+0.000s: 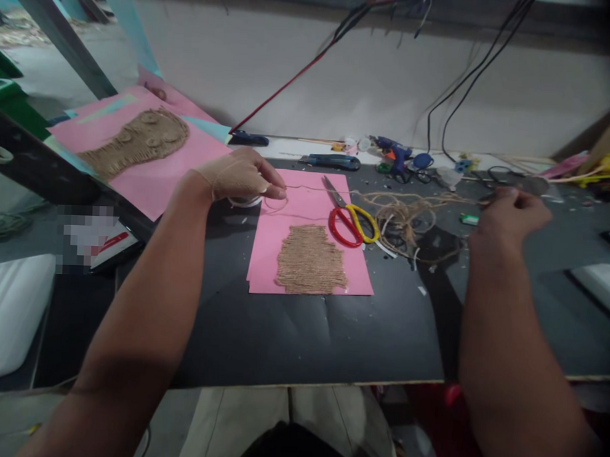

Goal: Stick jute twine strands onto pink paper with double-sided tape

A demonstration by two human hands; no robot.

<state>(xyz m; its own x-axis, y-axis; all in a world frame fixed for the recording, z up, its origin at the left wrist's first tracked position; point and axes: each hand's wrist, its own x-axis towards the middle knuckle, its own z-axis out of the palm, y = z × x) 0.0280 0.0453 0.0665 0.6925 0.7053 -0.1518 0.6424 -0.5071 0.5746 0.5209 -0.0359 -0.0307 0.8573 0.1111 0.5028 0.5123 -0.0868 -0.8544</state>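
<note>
A strand of jute twine (pixel 326 190) stretches between my two hands above the table. My left hand (pixel 241 175) pinches one end of it over the top left of a pink sheet (pixel 264 254); a loop of twine hangs below the fingertips. My right hand (pixel 510 209), far to the right, is closed on the strand. Rows of twine form a brown patch (pixel 311 261) on the pink sheet. Scissors (pixel 352 223) with one red and one yellow handle lie partly on the sheet, points away from me. Beside them sits a tangled heap of twine (pixel 402 222).
A utility knife (pixel 332 162) and a blue glue gun (pixel 398 157) lie along the back. At left, another pink sheet (pixel 151 176) carries a twine-covered shape (pixel 138 139). Cables (pixel 300 75) hang from above. A black post (pixel 37 166) crosses the left side.
</note>
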